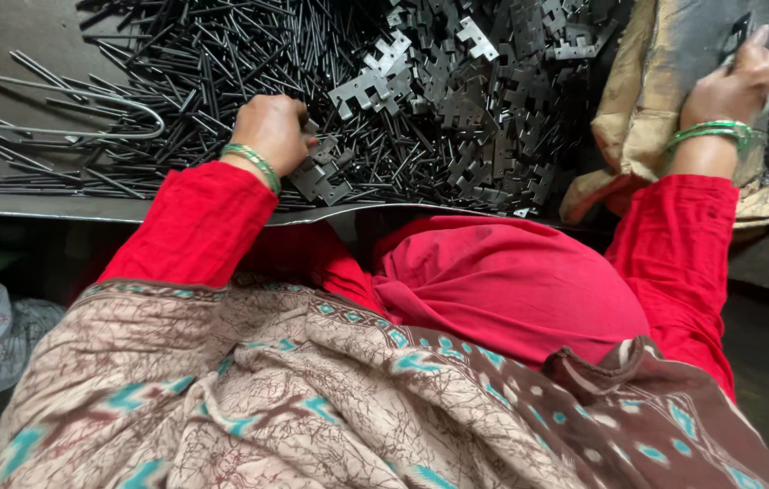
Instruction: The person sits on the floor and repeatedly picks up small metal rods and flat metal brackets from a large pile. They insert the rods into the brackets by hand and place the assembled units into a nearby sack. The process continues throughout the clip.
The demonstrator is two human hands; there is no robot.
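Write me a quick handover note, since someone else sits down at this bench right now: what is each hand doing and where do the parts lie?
Left hand: closed on dark notched metal plates at the near edge of the plate heap.
Right hand: holds a dark flat piece, raised over the worn sack.
Thin black rods are piled left of the heap.
Done and left: no sorted or finished pile shows; both heaps look large.

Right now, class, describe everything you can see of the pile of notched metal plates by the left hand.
The pile of notched metal plates is a loose heap of small flat grey pieces, dull steel by the look, with stepped, cross-like outlines. They lie jumbled and overlapping on the grey work surface, beside thin black rods. The left hand rests closed on plates at the heap's near edge.
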